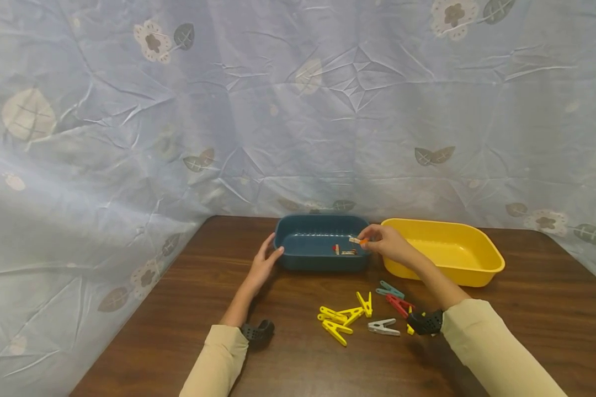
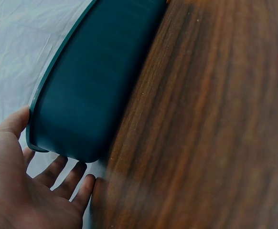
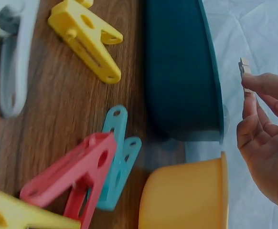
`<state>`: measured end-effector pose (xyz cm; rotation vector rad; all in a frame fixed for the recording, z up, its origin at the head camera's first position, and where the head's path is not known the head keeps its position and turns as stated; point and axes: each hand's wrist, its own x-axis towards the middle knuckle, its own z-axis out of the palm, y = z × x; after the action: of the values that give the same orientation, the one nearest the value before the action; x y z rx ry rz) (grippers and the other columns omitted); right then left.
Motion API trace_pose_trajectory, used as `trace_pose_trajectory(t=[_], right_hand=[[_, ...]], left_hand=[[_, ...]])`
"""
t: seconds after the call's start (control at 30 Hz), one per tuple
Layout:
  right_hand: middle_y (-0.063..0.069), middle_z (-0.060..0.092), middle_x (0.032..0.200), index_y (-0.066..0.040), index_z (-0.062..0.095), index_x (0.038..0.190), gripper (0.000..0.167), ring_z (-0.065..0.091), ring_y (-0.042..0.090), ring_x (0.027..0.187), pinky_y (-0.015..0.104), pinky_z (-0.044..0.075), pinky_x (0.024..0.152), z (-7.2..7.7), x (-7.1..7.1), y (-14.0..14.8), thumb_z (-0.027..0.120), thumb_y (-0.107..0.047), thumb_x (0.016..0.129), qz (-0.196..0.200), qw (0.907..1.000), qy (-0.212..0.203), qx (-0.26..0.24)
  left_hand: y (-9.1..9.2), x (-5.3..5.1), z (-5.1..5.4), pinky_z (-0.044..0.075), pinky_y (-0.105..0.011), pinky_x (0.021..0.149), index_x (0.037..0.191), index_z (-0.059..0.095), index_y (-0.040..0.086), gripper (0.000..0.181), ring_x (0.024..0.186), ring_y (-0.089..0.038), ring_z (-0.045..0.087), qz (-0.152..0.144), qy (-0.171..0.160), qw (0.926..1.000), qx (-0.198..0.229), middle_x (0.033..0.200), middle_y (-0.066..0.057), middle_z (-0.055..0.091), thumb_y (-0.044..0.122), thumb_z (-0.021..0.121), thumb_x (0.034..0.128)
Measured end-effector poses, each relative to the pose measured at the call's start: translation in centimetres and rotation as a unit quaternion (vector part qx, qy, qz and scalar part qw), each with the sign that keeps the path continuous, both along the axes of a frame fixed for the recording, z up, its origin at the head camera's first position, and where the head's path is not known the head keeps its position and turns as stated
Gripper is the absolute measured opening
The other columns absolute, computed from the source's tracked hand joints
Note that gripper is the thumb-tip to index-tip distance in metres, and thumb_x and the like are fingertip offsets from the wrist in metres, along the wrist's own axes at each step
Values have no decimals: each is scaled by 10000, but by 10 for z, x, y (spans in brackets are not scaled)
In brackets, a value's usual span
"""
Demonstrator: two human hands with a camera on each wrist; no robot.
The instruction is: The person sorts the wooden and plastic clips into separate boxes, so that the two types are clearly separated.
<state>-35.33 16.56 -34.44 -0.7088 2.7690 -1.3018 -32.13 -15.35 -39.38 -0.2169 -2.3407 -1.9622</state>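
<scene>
My left hand [image 1: 262,268] holds the left end of the blue bin [image 1: 323,263]. In the left wrist view its thumb lies at the rim and the spread fingers [image 2: 72,179] touch the end wall. Over the right end of this bin, my right hand [image 1: 388,242] pinches a small wooden clothespin [image 1: 355,240] with an orange part between thumb and fingers. That clothespin [image 3: 244,69] stands upright from the fingertips in the right wrist view. Inside the bin lie small wooden clothespins [image 1: 348,252] with red bits on them.
A yellow bin [image 1: 477,277] stands right of the blue one. In front lie several yellow plastic clothespins [image 1: 336,332], a grey one [image 1: 383,327], a red one [image 1: 399,305] and a teal one [image 1: 390,290]. A patterned curtain [image 1: 298,138] hangs behind the wooden table [image 1: 298,364].
</scene>
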Motion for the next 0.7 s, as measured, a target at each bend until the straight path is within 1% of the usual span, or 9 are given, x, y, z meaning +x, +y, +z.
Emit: trace_pose_trajectory(t=[0.13, 0.27, 0.37, 0.4, 0.47, 0.6, 0.7], right_hand=[[96, 593, 934, -33, 636, 1014, 178, 517, 221, 729, 317, 438, 604, -1, -6, -9, 649, -101, 850, -299, 9995, -2, 43], [114, 603, 930, -17, 636, 1007, 175, 556, 253, 791, 355, 468, 658, -2, -12, -21, 650, -89, 847, -478, 9988, 99, -27], [129, 616, 931, 4, 635, 997, 173, 576, 275, 828, 384, 482, 699, -4, -18, -28, 649, -80, 846, -593, 9980, 217, -84], [137, 622, 930, 10, 636, 994, 172, 579, 284, 836, 394, 483, 709, -6, -20, -29, 648, -77, 846, -648, 9976, 224, -106], [151, 628, 934, 21, 638, 990, 174, 581, 300, 855, 407, 483, 733, -9, -23, -31, 649, -73, 844, -762, 9967, 202, -172], [166, 630, 956, 32, 641, 996, 179, 566, 320, 895, 424, 469, 768, -18, -28, -32, 648, -60, 843, -1035, 9937, 119, -418], [163, 632, 943, 26, 648, 985, 166, 559, 322, 884, 423, 467, 760, -24, -31, -33, 653, -54, 840, -1213, 9911, 279, -479]], left_hand=[[-1, -4, -4, 326, -526, 959, 1437, 259, 42, 584, 1236, -418, 341, 19, -1, 10000, -10, 1387, -293, 300, 205, 527, 945], [-4, -16, -17, 323, -536, 955, 1442, 272, 83, 600, 1237, -408, 346, 67, -12, 9999, 80, 1392, -273, 310, 250, 546, 935], [-6, -23, -26, 320, -531, 960, 1449, 275, 133, 610, 1243, -386, 348, 119, -8, 9999, 98, 1407, -238, 308, 288, 554, 928], [-6, -23, -28, 323, -531, 957, 1449, 275, 141, 604, 1240, -382, 353, 139, 12, 9999, 72, 1408, -232, 308, 289, 549, 931], [-5, -24, -29, 331, -525, 954, 1448, 278, 149, 601, 1234, -375, 363, 169, 40, 9998, 47, 1409, -224, 312, 294, 547, 930], [-4, -23, -30, 333, -530, 949, 1450, 272, 139, 605, 1233, -381, 361, 110, 57, 9999, 73, 1414, -229, 298, 296, 544, 932], [-6, -21, -27, 321, -547, 951, 1452, 258, 111, 613, 1242, -403, 338, 33, 48, 9999, 123, 1420, -249, 274, 282, 542, 936]])
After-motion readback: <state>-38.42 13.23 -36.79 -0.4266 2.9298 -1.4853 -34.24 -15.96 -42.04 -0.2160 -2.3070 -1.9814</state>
